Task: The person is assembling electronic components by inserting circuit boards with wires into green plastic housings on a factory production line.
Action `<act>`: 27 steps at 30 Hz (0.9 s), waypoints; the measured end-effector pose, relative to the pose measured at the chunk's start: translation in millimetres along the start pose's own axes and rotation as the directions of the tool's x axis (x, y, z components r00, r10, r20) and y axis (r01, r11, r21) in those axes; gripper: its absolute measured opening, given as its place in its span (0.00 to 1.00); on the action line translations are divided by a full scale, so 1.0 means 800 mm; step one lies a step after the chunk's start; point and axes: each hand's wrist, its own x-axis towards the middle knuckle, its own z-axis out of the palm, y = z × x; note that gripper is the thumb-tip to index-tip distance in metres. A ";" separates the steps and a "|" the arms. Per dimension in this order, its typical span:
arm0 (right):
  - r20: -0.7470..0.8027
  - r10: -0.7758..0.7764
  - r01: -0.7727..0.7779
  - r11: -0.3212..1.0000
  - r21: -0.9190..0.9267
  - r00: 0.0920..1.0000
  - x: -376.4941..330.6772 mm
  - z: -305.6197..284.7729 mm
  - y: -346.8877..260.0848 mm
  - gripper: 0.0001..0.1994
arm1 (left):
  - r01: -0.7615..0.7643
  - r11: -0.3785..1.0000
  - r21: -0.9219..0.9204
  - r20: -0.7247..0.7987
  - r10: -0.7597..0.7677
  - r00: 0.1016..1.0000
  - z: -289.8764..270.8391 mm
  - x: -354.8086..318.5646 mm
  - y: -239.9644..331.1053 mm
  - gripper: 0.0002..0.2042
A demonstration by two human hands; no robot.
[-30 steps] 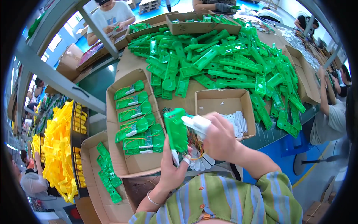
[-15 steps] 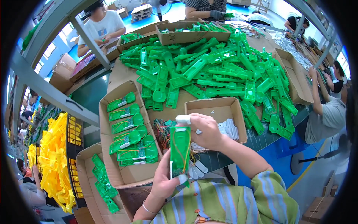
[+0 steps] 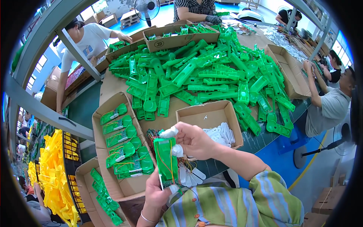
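Note:
My left hand [image 3: 155, 191] grips the lower end of a green plastic housing [image 3: 165, 160], held upright with its hollow side showing. Red and yellow wires run along inside it, and a small circuit board [image 3: 171, 183] shows near the thumb. My right hand [image 3: 196, 143], with white covers on thumb and forefinger, closes on the upper end: the forefinger lies over the top, the thumb against the right edge. Left of my hands, a cardboard box [image 3: 101, 151] holds several green housings [image 3: 133, 163] fitted with wires and boards. Bundled thin wires [image 3: 152, 134] lie behind the held housing.
A carton [image 3: 239, 138] with white plastic strips [image 3: 223, 134] stands beyond my right forearm. Behind it spreads a large heap of green housings [image 3: 211, 75]. Yellow parts [image 3: 56, 178] fill a black rack at left. Co-workers stand around the table; metal posts [image 3: 49, 108] cross the left side.
My view has shifted slightly. The right thumb has come to the housing's right edge, and the forefinger now lies over its top. The co-worker at far left has leaned and stretched out both arms.

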 end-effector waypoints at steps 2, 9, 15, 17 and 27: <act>0.019 -0.040 0.041 0.997 -0.072 0.999 0.003 -0.005 0.006 0.16 | -0.039 0.988 0.152 0.044 0.033 0.999 0.001 0.000 0.004 0.28; 0.007 -0.011 0.012 0.979 -0.203 1.000 0.012 -0.010 0.002 0.17 | -0.006 0.993 0.114 0.065 -0.002 0.998 -0.012 0.015 0.002 0.35; -0.018 -0.019 0.015 0.983 -0.184 1.000 0.012 -0.022 0.004 0.17 | 0.082 0.996 0.019 0.075 -0.083 0.994 0.003 0.027 0.006 0.34; -0.015 -0.076 0.073 0.985 -0.156 0.997 0.011 -0.024 0.006 0.16 | 0.088 0.996 -0.027 0.111 -0.084 0.990 0.003 0.035 0.002 0.34; -0.099 -0.371 -0.001 0.255 -0.967 0.923 0.058 -0.133 -0.014 0.20 | -0.154 0.982 0.111 -0.402 0.186 0.897 -0.053 0.064 0.050 0.19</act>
